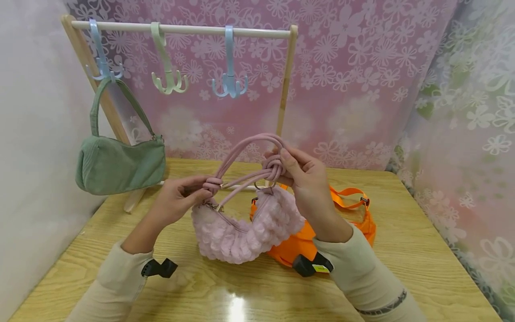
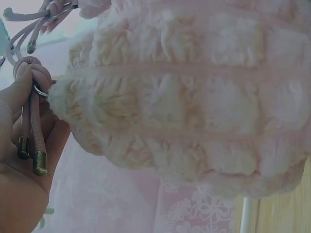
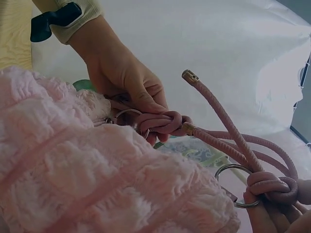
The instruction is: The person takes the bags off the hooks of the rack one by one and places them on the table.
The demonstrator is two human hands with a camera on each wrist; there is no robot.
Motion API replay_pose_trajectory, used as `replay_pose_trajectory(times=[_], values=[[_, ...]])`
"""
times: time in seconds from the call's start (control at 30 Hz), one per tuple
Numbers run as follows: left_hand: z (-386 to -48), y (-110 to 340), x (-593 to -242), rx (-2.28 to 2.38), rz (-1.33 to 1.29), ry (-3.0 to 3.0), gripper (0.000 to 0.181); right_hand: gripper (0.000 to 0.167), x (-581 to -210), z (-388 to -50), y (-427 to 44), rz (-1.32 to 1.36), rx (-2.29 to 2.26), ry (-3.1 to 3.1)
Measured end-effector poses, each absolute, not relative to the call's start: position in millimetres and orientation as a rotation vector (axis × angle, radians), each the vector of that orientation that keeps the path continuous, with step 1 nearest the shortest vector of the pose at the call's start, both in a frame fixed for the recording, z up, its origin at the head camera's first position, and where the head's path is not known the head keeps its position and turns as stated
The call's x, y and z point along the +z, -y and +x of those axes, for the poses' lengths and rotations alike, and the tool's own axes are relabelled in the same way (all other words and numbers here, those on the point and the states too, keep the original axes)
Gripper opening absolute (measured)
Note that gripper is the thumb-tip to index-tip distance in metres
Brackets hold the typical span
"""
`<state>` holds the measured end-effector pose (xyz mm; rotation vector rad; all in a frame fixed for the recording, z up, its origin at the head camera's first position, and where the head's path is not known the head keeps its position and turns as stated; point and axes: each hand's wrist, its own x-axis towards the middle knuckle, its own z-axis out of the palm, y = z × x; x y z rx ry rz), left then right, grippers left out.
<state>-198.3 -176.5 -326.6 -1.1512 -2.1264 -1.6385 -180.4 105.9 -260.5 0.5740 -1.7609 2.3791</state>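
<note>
A fluffy pink handbag (image 1: 241, 237) with knotted cord handles hangs between both hands above the table. My left hand (image 1: 177, 199) pinches the handle knot at the bag's left end; in the left wrist view that knot (image 2: 34, 73) shows with metal-tipped cord ends below it. My right hand (image 1: 310, 188) grips the other knot (image 1: 275, 167) at the right end. Metal rings (image 3: 235, 184) join the cords to the bag. The paired handle cords (image 1: 249, 141) arch up between the hands. Part of the right hand's fingers is hidden behind the knot.
A green handbag (image 1: 124, 165) hangs from a blue hook (image 1: 103, 67) on the rack at left. A green hook (image 1: 169, 76) and another blue hook (image 1: 229, 76) hang from the white bar (image 1: 193, 29). Behind the pink bag, an orange bag (image 1: 295, 248) lies on the wooden table (image 1: 414, 250).
</note>
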Motion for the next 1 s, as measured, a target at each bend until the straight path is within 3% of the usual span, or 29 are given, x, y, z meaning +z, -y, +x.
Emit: replay_pose_trajectory(times=[0.57,1.0], values=[[-188.3,191.3,-308.9,-1.612,-1.187,2.028,0.025,0.033,-253.8,-168.2,-130.1,0.61,2.013,2.028],[-189.0,198.3,-286.7,-1.864,-1.407,1.926,0.028,0.032,-243.7,-153.9,-139.1,0.643,2.014,2.106]])
